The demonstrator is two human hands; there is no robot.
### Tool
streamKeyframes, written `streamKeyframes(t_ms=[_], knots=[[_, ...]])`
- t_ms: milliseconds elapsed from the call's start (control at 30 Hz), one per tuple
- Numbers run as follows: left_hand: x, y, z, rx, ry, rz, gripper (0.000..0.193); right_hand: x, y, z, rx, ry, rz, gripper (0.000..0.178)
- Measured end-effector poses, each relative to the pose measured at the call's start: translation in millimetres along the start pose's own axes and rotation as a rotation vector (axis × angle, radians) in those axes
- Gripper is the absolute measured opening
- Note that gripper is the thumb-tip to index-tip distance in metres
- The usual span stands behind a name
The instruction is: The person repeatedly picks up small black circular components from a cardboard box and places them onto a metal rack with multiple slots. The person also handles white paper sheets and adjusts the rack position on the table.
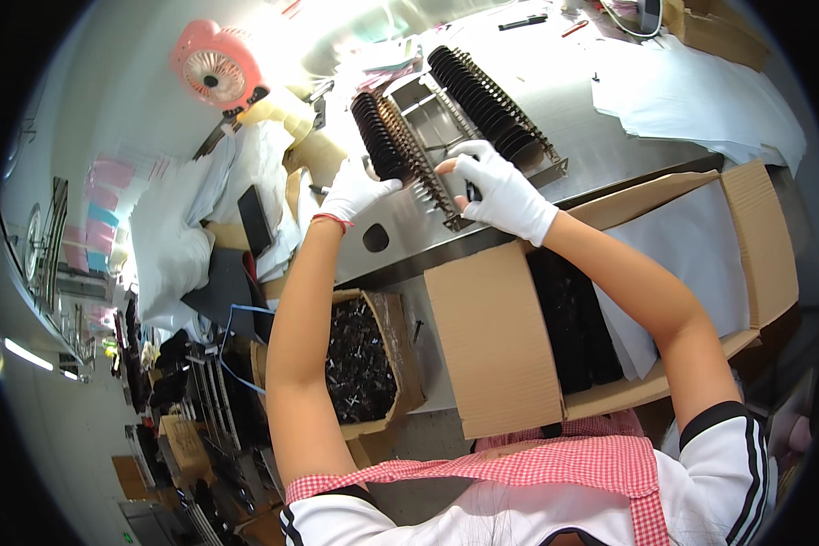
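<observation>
A metal rack [443,202] lies on the steel worktop, carrying a left row of thin black discs [378,136] and a right row of black discs [487,105]. My left hand [358,189], in a white glove, is at the near end of the left row. Its thumb and fingers are bent round that end, and what they grip is partly hidden. Across the rack's near end, my gloved right hand [505,193] pinches a small black piece [471,189]; the thumb and forefinger tips are bare.
Below the worktop's edge stand a carton of small black parts [359,364] and a larger open carton [487,341] with black contents and white sheets. A pink fan [214,77] stands at the back left. White sheets [692,100] lie at the right.
</observation>
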State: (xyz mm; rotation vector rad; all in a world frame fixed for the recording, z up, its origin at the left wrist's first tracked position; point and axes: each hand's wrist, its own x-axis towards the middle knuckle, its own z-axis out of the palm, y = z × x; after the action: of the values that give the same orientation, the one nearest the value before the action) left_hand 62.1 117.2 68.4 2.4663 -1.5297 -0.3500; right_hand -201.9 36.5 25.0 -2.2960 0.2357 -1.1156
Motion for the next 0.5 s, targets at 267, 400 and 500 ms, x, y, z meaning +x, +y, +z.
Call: streamKeyframes(t_ms=[267, 400, 500], knots=[[22.9, 10.9, 27.7, -0.062, -0.024, 0.035, 0.058, -2.1, 32.3, 1.0, -0.124, -0.214, -0.065, 0.045], [16.9, 36.4, 32.5, -0.413, -0.180, -0.157, 0.039, -2.2, 36.5, 1.4, -0.108, -0.214, -0.058, 0.047], [11.4, 53.2, 30.2, -0.122, -0.019, 0.005, 0.031, 1.3, 35.3, 2.4, -0.085, -0.237, -0.004, 0.056]])
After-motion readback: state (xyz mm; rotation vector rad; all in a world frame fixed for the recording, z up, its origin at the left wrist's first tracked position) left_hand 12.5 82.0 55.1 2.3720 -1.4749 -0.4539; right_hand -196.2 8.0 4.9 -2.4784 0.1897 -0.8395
